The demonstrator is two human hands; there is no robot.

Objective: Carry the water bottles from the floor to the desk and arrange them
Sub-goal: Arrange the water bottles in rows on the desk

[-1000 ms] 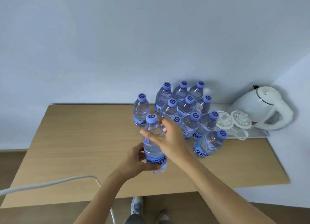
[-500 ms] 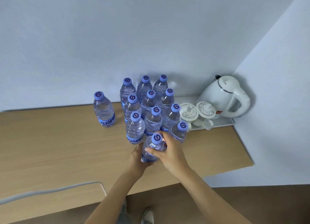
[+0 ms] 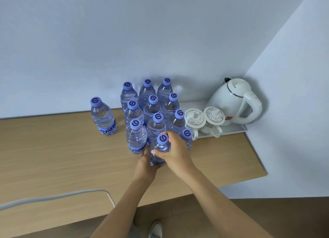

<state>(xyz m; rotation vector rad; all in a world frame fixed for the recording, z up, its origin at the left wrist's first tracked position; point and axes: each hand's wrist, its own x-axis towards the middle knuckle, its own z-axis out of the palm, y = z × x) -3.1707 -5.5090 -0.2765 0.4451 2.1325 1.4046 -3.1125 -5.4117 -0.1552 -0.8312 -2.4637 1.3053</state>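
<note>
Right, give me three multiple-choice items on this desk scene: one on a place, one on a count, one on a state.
1. Where does the white kettle stand?
A. On the floor
B. On the tray at the desk's right end, by the wall corner
C. At the desk's left end

2. How many blue-capped water bottles are in view?
A. 8
B. 15
C. 12

3. What is the state of the front bottle?
A. Lying on its side, untouched
B. Upright, held by both the left hand and the right hand
C. Uncapped and empty

Answers: 1 B, as the kettle sits on the tray beside two lidded cups. 2 C, as twelve caps can be counted, one bottle standing apart on the left. 3 B, as fingers of both hands wrap it and its cap is on.
</note>
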